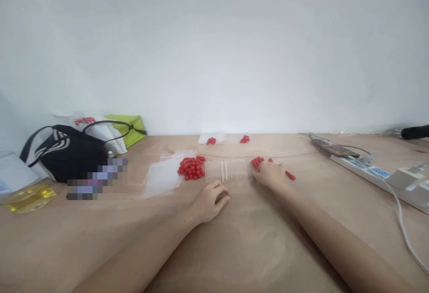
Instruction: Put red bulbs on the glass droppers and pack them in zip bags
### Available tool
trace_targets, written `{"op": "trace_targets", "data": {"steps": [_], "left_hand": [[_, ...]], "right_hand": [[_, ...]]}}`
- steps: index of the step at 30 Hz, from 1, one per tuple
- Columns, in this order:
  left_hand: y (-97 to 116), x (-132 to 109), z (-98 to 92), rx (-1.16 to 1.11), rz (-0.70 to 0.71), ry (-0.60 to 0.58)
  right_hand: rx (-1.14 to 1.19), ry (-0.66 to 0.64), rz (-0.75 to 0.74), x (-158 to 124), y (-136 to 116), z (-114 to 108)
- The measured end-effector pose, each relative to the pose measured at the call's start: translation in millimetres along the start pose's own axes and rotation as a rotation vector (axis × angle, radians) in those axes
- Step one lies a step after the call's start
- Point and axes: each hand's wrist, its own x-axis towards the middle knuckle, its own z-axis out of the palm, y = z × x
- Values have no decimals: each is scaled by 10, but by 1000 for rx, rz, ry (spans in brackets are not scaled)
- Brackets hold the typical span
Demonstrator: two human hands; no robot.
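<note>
My left hand (209, 202) rests on the wooden table (254, 239) with its fingers curled in, just in front of a row of clear small tubes (228, 170). My right hand (270, 173) lies at the right end of that row, its fingers closed over a few red capsules (257, 162). A heap of red capsules (192, 167) sits at the left end of the row. One loose red capsule (290, 175) lies right of my right hand. What my left hand holds, if anything, is hidden.
Clear zip bags (164, 174) lie left of the heap. Two small bags with red capsules (211, 140) sit by the wall. A black bag (69, 152) and a yellow packet (28, 198) are at the left. A power strip (375, 172) with cables runs along the right.
</note>
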Motion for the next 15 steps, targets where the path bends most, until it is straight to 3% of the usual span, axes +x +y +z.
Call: {"op": "trace_targets", "data": {"steps": [4, 9, 12, 15], "left_hand": [[16, -3, 11, 33, -9, 56], [4, -1, -5, 171, -116, 262], [-93, 38, -162, 265, -227, 339], [-312, 139, -436, 334, -429, 299]], "right_hand": [[-24, -10, 7, 25, -88, 39], [-40, -28, -7, 46, -149, 92], [-47, -27, -17, 25, -159, 76], [-50, -6, -33, -45, -125, 17]]}}
